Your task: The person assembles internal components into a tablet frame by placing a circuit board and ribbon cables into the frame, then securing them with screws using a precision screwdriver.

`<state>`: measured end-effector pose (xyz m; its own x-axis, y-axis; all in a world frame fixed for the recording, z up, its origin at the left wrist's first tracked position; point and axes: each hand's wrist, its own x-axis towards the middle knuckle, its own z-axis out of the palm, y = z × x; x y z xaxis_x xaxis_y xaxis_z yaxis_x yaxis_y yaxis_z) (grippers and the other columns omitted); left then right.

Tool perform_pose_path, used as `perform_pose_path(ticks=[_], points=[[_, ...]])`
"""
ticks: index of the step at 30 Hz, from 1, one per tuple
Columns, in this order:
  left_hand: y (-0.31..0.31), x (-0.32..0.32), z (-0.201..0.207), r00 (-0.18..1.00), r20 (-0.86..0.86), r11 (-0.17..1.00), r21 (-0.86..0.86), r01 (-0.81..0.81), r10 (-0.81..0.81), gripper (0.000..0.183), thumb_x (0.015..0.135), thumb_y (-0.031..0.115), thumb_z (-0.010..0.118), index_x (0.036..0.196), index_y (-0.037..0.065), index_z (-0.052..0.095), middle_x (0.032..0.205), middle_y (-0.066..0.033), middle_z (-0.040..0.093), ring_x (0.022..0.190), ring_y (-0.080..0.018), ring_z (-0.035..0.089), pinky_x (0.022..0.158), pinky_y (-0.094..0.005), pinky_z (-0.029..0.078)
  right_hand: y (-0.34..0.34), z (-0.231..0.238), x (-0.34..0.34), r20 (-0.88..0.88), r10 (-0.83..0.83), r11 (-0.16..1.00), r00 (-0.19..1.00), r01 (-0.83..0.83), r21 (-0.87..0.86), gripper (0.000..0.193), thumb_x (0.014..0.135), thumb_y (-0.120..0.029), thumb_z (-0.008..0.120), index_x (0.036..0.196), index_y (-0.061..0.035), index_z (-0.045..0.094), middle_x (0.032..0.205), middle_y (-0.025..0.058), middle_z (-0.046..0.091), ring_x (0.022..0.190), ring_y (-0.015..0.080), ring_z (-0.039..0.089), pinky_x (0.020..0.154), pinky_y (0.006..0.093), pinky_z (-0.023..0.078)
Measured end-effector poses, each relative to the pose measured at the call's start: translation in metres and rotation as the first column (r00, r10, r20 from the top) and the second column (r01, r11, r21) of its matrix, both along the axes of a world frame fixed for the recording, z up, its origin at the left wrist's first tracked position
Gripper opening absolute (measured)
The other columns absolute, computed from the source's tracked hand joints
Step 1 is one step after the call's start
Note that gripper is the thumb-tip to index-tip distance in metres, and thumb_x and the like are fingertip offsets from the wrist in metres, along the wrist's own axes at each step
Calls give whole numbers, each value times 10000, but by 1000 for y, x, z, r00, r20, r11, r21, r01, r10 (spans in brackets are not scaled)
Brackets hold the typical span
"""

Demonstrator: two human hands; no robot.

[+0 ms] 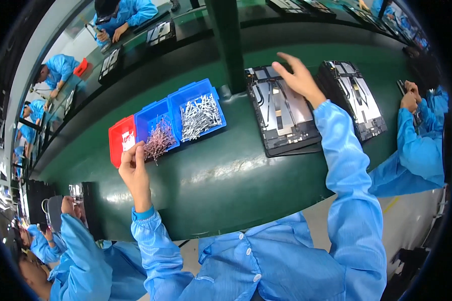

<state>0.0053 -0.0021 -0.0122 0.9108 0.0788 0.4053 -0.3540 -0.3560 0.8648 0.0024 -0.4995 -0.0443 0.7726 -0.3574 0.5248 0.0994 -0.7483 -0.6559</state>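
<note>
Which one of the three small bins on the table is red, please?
The leftmost bin, with white pieces inside; the middle bin and the right bin are both blue.

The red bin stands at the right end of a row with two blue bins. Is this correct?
Not quite. The head view shows the red bin at the left end of the row, not the right; it does stand in a row with two blue bins.

Left hand (136,178) by 3 bins (144,120); right hand (302,80) over device (285,113).
</note>
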Motion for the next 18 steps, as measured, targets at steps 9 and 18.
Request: perform_pose_path(ticks=[9, 18], points=[[13, 1, 3, 994, -106, 960, -272, -57, 29, 236, 989, 164, 671, 1097, -42, 707, 917, -21, 670, 832, -65, 581, 752, -217, 455, 6, -6, -20, -57, 13, 1000, 998, -12, 22, 406, 868, -325, 751, 1110, -2, 702, 1105, 170, 675, 1030, 313, 667, 923, 384, 509], [13, -3, 1, 1000, -13, 930, -368, -24, 21, 187, 999, 141, 656, 1064, -28, 700, 1018, -50, 701, 899, -83, 605, 822, -236, 479, 59, 7, -112, -131, 37, 999, 991, -37, 1, 235, 855, -178, 749, 1006, -4, 702, 1002, 131, 674, 952, 279, 625, 857, 357, 484]])
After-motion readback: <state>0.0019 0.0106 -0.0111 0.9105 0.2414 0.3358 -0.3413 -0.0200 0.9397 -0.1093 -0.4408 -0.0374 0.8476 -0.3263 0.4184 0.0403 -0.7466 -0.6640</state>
